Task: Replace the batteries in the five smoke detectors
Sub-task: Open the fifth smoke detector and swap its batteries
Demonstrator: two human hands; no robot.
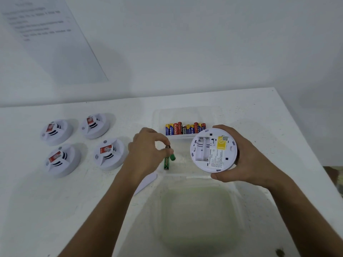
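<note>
My right hand (pixel 246 156) holds a white round smoke detector (pixel 213 150) with its back up; the battery bay at its left is open and has no cells in it. My left hand (pixel 146 151) pinches two green batteries (pixel 168 160) by their tops, just left of the detector, over a clear tray. Several other white detectors lie face up at the left: two at the back (pixel 55 131) (pixel 94 125) and two nearer me (pixel 62 160) (pixel 109 154). A row of several red, blue and yellow batteries (pixel 185 128) stands in a clear box behind my hands.
A white cover piece (pixel 146 182) lies on the table under my left forearm. A large clear plastic container (pixel 194 216) sits in front of me. A printed sheet (pixel 46 34) leans on the wall at the back left. The table edge runs down the right side.
</note>
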